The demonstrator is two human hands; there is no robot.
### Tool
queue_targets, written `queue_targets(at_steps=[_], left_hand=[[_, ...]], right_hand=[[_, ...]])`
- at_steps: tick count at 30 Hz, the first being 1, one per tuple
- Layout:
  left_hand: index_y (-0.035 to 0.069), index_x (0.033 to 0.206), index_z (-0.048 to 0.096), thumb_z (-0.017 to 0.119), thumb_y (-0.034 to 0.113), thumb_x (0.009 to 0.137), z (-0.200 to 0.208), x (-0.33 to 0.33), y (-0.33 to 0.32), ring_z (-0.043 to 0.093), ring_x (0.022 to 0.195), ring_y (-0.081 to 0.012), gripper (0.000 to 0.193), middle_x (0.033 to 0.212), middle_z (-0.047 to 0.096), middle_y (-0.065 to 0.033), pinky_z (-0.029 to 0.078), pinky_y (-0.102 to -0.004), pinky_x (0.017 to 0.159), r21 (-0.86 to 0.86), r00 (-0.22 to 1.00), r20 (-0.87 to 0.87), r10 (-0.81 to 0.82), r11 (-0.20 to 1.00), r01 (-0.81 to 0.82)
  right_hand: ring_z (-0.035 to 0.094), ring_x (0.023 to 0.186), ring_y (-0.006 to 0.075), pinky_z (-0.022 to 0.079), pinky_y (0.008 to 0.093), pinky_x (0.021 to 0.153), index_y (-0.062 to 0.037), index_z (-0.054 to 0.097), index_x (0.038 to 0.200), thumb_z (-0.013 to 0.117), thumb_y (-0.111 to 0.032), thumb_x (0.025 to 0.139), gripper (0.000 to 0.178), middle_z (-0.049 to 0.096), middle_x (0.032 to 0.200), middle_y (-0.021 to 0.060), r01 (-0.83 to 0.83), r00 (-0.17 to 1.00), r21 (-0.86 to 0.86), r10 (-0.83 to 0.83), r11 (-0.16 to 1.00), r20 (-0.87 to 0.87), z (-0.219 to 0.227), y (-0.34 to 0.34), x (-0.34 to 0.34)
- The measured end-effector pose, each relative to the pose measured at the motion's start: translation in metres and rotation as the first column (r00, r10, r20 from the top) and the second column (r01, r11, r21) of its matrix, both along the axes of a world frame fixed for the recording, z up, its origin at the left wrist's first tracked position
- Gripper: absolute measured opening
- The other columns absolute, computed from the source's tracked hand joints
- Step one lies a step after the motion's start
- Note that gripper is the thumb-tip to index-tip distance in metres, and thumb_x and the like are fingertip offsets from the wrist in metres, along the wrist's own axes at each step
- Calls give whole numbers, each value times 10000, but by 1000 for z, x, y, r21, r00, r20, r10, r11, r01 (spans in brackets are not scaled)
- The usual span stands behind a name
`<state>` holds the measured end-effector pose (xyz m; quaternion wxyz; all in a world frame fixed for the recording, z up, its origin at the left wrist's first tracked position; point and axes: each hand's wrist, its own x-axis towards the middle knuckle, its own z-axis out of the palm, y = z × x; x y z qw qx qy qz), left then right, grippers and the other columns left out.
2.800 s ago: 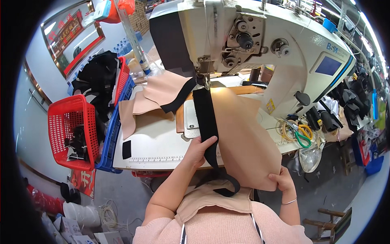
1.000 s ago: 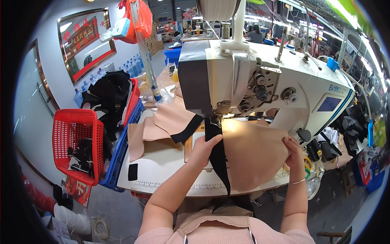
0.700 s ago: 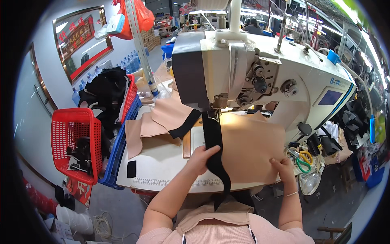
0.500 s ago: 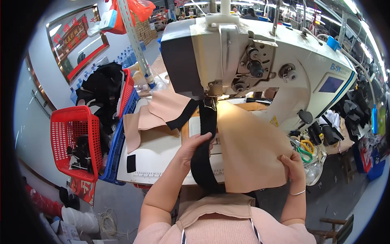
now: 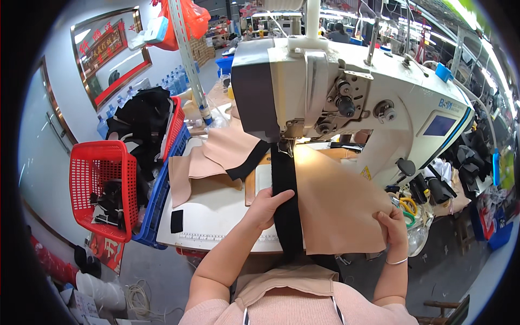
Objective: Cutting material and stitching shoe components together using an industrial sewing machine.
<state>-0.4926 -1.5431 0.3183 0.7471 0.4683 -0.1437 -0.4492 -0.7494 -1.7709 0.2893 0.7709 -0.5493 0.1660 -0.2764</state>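
Observation:
A wide black strip (image 5: 286, 211) runs from under the needle area of a white sewing machine (image 5: 401, 89) toward me, hanging over the table's near edge. Along its right side lies a tan fabric panel (image 5: 341, 206), its far corner also at the needle. My left hand (image 5: 269, 206) grips the strip's left edge, thumb on top and fingers partly hidden. With thumb and bent fingers, my right hand (image 5: 391, 222) pinches the panel's right edge. Left of the needle, pink-tan pieces with a black border (image 5: 233, 151) lie on the table.
A small black patch (image 5: 176, 221) and a printed ruler scale (image 5: 216, 238) are on the white table's near left. Red baskets (image 5: 103, 157) and a blue crate (image 5: 149, 233) stand left, holding black pieces. Scissors with yellow and green handles (image 5: 409, 208) lie right of the panel.
My left hand has moved slightly right and nearer to me along the strip. The strip, bowed left before, now lies straighter against the panel. The whole view has shifted a little.

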Motion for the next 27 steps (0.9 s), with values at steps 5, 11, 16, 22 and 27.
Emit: queue_targets(at_steps=[5,11,16,22,27], left_hand=[[-1,1008,588,653,136,825,5,15,-9,627,718,-150,238,866,631,-70,535,-281,621,-4,999,2,-37,999,37],[-28,1020,575,642,143,829,12,38,-21,641,783,-193,265,910,631,-105,538,-313,672,-8,997,64,-50,999,51],[-8,1024,584,639,162,837,8,23,-21,643,762,-182,258,919,634,-84,532,-303,677,6,989,144,27,1000,-28],[13,1028,578,631,208,862,9,16,4,599,635,-83,262,816,616,-28,513,-198,563,-435,838,-374,-399,873,221],[-28,1048,575,659,180,833,1,-2,0,625,708,-146,311,888,639,-76,530,-279,631,153,999,37,16,988,-22]], right_hand=[[642,802,148,526,274,702,24,595,1052,679,-80,795,289,659,952,95,8,999,-23,-7,1000,53,11,-14,17],[643,799,146,525,268,709,35,593,1052,645,-65,816,262,660,941,98,-23,999,-33,24,999,28,26,-27,38],[638,808,140,525,272,728,17,587,1065,656,-56,796,288,657,944,85,-2,1000,-75,4,997,18,23,-24,45],[633,855,142,517,276,779,28,588,1066,684,-23,766,319,654,972,84,-29,999,-145,31,989,12,16,-20,39],[628,889,151,509,287,811,29,585,1080,689,-36,776,328,649,997,87,-56,997,-109,63,992,54,18,-18,37]])
